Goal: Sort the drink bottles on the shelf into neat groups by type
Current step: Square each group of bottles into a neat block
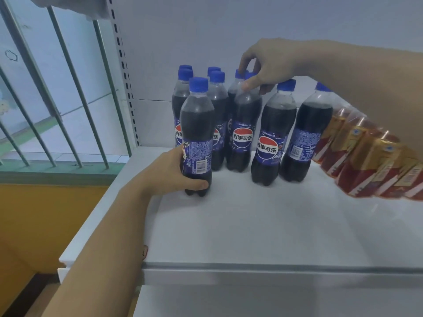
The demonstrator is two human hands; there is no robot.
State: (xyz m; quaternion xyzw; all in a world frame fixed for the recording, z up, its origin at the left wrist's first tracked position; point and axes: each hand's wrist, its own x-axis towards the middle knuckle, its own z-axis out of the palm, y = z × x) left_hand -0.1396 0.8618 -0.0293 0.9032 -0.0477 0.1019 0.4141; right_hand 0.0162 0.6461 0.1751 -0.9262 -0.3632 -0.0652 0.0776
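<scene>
Step in hand: by judgement, closing up the cola group; both hands are on colas, none is lifted.
Left hand [169, 172]: wrapped round the lower body of the front cola [196, 124], thumb across its base; the bottle stands upright on the shelf [251, 225], out in front of the left column.
Right hand [270, 62]: reaching in from above, thumb and fingers pinching the neck of the middle cola [246, 124], with one fingertip on the cap of the bottle behind it.
Colas [215, 92]: blue caps, packed at the back left of the shelf; two more stand to the right, a little forward and loosely spaced.
Teas [366, 156]: a red-and-gold row at the right edge, just beside the last cola and already apart by type.
How to do it well: slide rather than lift, keeping each base flat on the shelf; the low grip suits pushing, while the neck pinch could tip a tall bottle, so it should steer gently.
Aim: fronts level, columns straight, labels facing out; the front cola's label is turned sideways.
Risk: a nudge could topple the close-packed back bottles.
</scene>
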